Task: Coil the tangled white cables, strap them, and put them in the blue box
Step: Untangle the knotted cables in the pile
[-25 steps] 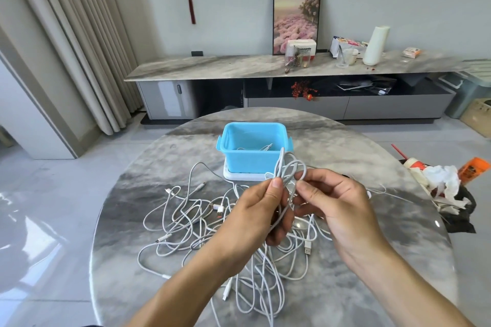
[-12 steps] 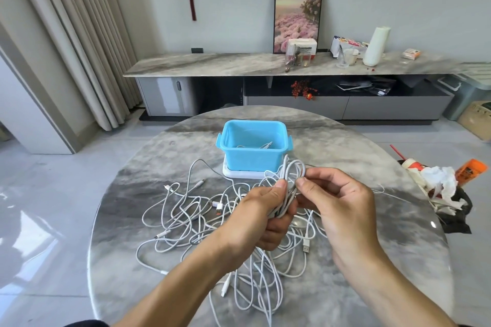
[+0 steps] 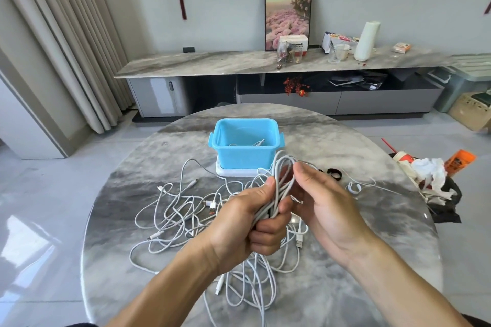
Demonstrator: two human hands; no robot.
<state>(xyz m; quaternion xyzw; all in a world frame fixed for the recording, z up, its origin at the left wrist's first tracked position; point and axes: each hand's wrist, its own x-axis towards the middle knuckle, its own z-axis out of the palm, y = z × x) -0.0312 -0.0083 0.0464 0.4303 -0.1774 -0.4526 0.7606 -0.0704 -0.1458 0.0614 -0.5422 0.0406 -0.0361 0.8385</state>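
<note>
Far left of the tabletop (image 3: 125, 210): loose tangle of white cables (image 3: 180, 212) sprawled there, plugs sticking out here and there, plenty not yet coiled; more slack spilling toward the near edge under the forearms.

Middle: left hand (image 3: 247, 223) fisted tight around a bundle of loops (image 3: 279, 188), thumb pressed up along the strands; grip fully curled, loops poking out the top of the fist. Compared with a second ago, bundle squeezed down deeper into the fist and looking tidier, less fanned out; probably means this coil is close to strap-ready, though a tail still seems to trail down into the pile.

Behind the hands: blue box (image 3: 245, 146) sitting on a white base, a bit of cable already lying inside; so likely one done, this being a later one.

Right of the bundle: right hand (image 3: 324, 202) with thumb and fingertips pinching the loops near the top, rest of the fingers loosely bent; earlier more of a light feeding touch, now closed in closer on the strands.

Further right: small black strap (image 3: 334, 174) lying on the tabletop just past the right hand, easy reach for the next step; white loop of cable beside it.
</note>
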